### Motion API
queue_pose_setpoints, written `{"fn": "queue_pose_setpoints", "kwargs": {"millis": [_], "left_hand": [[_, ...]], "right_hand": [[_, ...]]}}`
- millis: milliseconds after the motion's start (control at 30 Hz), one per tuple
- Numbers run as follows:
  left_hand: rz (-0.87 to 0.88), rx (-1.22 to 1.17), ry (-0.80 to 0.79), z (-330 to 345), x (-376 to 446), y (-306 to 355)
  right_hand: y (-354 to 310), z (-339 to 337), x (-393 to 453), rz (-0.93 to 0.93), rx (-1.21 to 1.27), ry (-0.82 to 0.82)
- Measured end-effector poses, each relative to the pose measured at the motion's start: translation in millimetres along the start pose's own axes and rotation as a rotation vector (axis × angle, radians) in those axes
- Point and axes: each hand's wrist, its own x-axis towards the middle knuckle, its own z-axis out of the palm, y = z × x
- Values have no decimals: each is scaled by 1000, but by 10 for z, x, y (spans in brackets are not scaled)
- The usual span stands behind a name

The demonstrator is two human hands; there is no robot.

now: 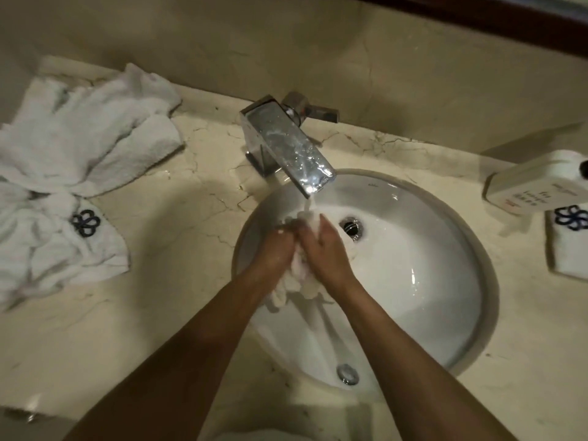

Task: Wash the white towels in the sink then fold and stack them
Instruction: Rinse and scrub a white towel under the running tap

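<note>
Both hands in the sink (445, 297), bunching one wet towel (294, 283) between them: left hand (273, 249) curled around its left side, right hand (324, 249) clamped on the right, fingers pointing up toward the spout. Water stream (309, 203) from the chrome faucet (286, 144) lands on the top of the bundle, just left of the drain (351, 227). Towel tail hangs below the wrists into the basin (looks wrung/twisted, but motion blur makes that hard to confirm).

Outward on the counter (178, 224): heap of crumpled white towels (73, 160) along the left edge, one showing a dark flower logo. Right edge: folded white towel (569, 246) with the same logo, a cream box (534, 186) sitting on its far end. Overflow hole (347, 374) at the near wall of the basin
</note>
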Motion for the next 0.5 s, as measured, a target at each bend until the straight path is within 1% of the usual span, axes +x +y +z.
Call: {"fn": "queue_pose_setpoints", "kwargs": {"millis": [33, 67, 100, 133, 167, 200, 233, 267, 300, 367, 400, 433, 467, 500], "left_hand": [[39, 35, 12, 38, -4, -30], [60, 47, 35, 98, -22, -46], [52, 58, 62, 134, -25, -64], [29, 93, 83, 147, -16, -50], [-5, 85, 169, 104, 27, 0], [-7, 261, 220, 56, 109, 61], [32, 420, 253, 8, 115, 58], [39, 448, 265, -25, 114, 34], [26, 381, 229, -25, 55, 39], [99, 401, 156, 51, -157, -2], [112, 328, 136, 124, -264, 3], [142, 275, 138, 169, -303, -19], [173, 296, 165, 187, -307, 6], [194, 349, 234, 176, -254, 7]], "right_hand": [[27, -2, 147, 86, 54, 80], [80, 11, 278, 158, 126, 122], [80, 53, 342, 195, 189, 122], [26, 100, 321, 203, 206, 93], [-61, 150, 247, 188, 206, 63], [-139, 169, 143, 172, 208, 21], [-161, 178, 57, 169, 222, -37], [-161, 175, 0, 173, 233, -74], [-102, 174, 19, 175, 228, -82], [-9, 143, 167, 196, 157, 10], [63, 146, 254, 218, 139, 46], [117, 173, 308, 240, 157, 60], [115, 222, 297, 251, 206, 52], [85, 250, 232, 238, 240, 23]]}}
